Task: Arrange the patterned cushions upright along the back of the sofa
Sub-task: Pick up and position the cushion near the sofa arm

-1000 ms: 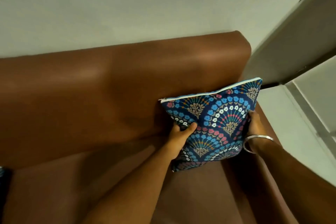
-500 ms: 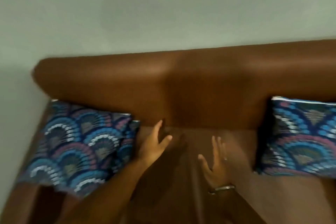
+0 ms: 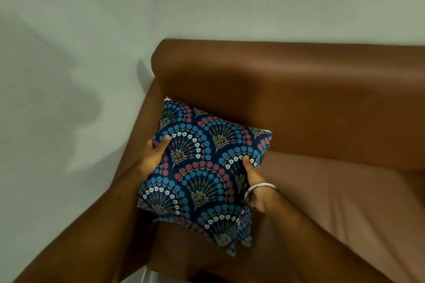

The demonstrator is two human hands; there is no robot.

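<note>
A dark blue cushion [image 3: 207,167] with a fan and flower pattern is at the left end of the brown sofa [image 3: 322,103], tilted, its top edge near the backrest. My left hand [image 3: 154,156] grips its left edge, thumb on the front. My right hand [image 3: 253,179], with a silver bangle at the wrist, grips its right edge. A second patterned cushion [image 3: 245,234] shows as a corner beneath the held one. The cushion at the sofa's right end is out of view.
A pale green wall [image 3: 69,76] runs behind and to the left of the sofa. The sofa's left armrest [image 3: 149,108] lies just beside the cushion. The brown seat [image 3: 333,202] stretches to the right.
The view swung from the sofa's right end to its left end. My hands let go of the right cushion, crossed the seat open, and now hold the left cushion by both edges.
</note>
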